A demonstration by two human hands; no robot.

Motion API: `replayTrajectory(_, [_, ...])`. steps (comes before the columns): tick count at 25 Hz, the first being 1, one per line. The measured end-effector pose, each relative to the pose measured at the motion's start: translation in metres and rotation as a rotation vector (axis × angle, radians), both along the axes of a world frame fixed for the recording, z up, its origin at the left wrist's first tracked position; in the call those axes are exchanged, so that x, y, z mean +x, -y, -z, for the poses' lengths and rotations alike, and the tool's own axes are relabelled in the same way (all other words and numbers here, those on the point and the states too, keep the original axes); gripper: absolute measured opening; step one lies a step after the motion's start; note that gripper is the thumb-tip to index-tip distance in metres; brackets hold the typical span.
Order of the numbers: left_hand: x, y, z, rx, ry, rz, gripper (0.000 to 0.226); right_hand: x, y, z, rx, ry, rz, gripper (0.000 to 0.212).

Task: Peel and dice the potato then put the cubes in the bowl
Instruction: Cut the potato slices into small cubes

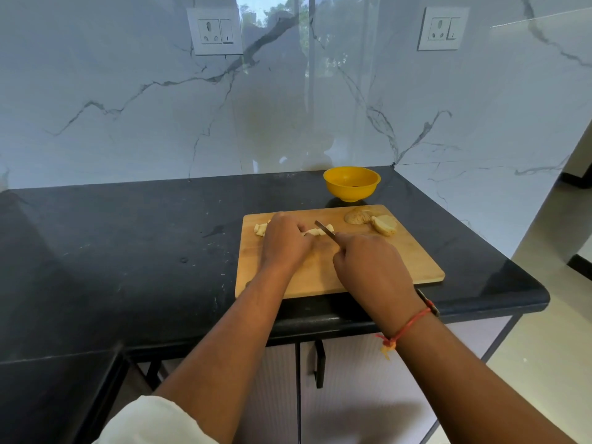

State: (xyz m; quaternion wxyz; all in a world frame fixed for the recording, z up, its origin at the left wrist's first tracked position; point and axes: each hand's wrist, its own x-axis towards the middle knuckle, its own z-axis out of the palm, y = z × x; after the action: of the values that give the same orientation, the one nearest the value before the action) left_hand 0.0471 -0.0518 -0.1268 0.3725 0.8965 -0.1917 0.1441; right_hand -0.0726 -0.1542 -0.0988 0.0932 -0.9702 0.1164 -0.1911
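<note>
The person is dicing on the wooden cutting board (pixel 403 261), which is lying on the black counter (pixel 128 251). The left hand (pixel 283 243) is bearing down on a pale potato strip (pixel 312 232) with its fingers curled over it. The right hand (pixel 373 267) is wrapping tightly round the handle of a knife (pixel 325 229). The blade is angling across the strip just beside the left fingertips.

That closeness is what is worrying me. The strip is narrow and looks wet, so if it rolls or slides under the cut, the edge could go into a finger. A few cut pieces (pixel 261 229) are lying on the far side of the left hand, near the board's left edge. A careless sweep of that hand could be pushing them off onto the counter.

Thick potato slabs (pixel 384 225) are waiting uncut at the far right corner. They are touching a brownish heap (pixel 355 216) that I am taking for peel, though I cannot tell for sure. Scraps from it could be getting mixed in with the cubes.

The yellow bowl (pixel 349 192) is standing just past the board's far edge, upright. No cubes are lying in it, only a small dark speck at the bottom that I cannot make out. Every piece has to cross that gap, so some could be dropping short.
</note>
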Motion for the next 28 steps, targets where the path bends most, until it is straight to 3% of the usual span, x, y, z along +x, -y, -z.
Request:
replayTrajectory(12, [0.013,0.001,0.008,0.038,0.004,0.006,0.014,0.032,-0.013,0.005,-0.019,-0.121,-0.002,0.029])
replayTrajectory(20, [0.012,0.003,0.007,0.050,-0.034,-0.010,0.010,0.000,-0.005,0.004,-0.004,-0.207,-0.002,0.026])
replayTrajectory(25, [0.009,-0.005,0.000,0.078,-0.058,0.036,0.007,-0.014,-0.003,-0.006,-0.045,-0.030,0.031,0.042])
replayTrajectory(28, [0.007,-0.009,-0.001,0.069,-0.023,0.018,0.007,-0.003,-0.007,-0.004,-0.027,-0.015,0.021,0.038])
